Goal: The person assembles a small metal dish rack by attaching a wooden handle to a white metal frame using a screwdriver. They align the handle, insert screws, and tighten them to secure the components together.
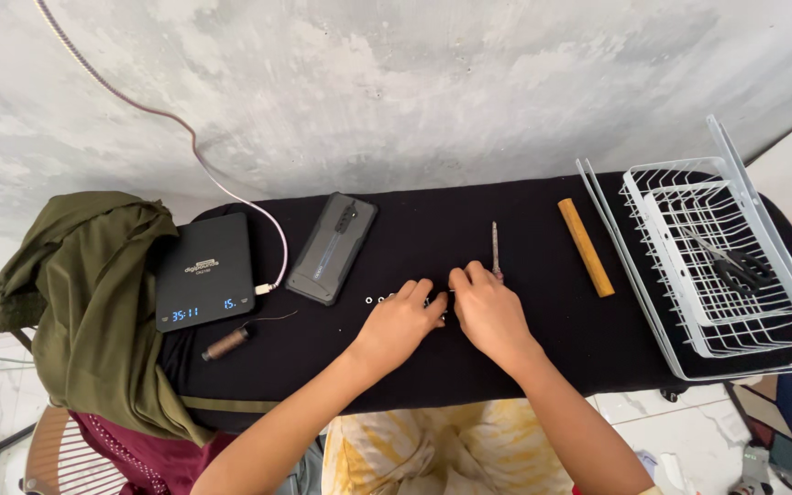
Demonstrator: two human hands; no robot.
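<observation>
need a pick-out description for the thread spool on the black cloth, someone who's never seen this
Start at the black cloth-covered table, then go to its left end, where an olive garment hangs. Just below the dark power bank lies a small spool of brown thread on its side, trailing a thin loose strand; it is the only cylinder there.

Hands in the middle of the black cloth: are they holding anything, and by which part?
Both the left hand and right hand pinch something tiny between their fingertips on the black cloth; it is too small to tell what, or where it is held.
</observation>
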